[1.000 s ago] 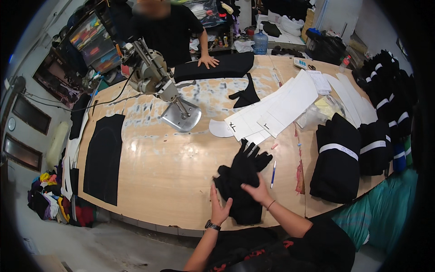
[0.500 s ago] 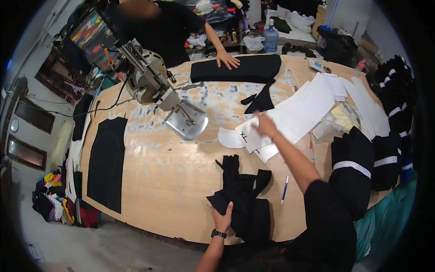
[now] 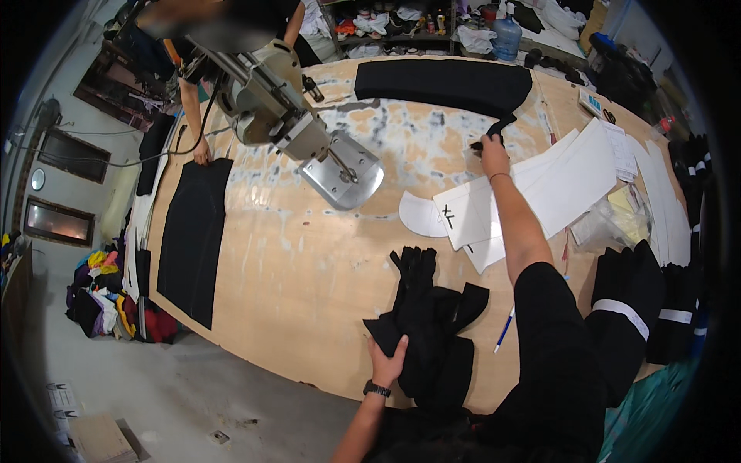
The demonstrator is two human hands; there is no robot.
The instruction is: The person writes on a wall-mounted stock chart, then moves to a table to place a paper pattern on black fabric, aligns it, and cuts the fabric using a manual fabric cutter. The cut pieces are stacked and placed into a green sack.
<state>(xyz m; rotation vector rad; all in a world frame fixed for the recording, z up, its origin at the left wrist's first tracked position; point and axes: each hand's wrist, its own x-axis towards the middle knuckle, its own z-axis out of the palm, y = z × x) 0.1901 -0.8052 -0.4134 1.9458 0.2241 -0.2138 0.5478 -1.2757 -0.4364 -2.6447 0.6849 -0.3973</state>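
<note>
A bunched heap of black fabric pieces [image 3: 432, 332] lies at the near edge of the table. My left hand [image 3: 388, 359], with a dark watch on its wrist, is closed around the heap's left side, its thumb on top. Stretched far across the table, my right hand [image 3: 495, 157] is closed on a black fabric scrap [image 3: 503, 126], which bunches up at the fingers. Just beyond it lies a long black fabric panel [image 3: 440, 82]. White paper patterns [image 3: 567, 177] lie under and beside my right forearm.
A cutting machine [image 3: 340, 171] with a metal base plate stands mid-table. At the left, a co-worker's hand [image 3: 202, 152] touches another black panel [image 3: 191, 247]. A pen [image 3: 504, 330] lies by my right arm. Tied black fabric bundles [image 3: 624, 309] stand at the right.
My right hand has moved from over the paper patterns to the far scraps and closed on them. The co-worker's hand has left the far panel for the left one. The view has shifted.
</note>
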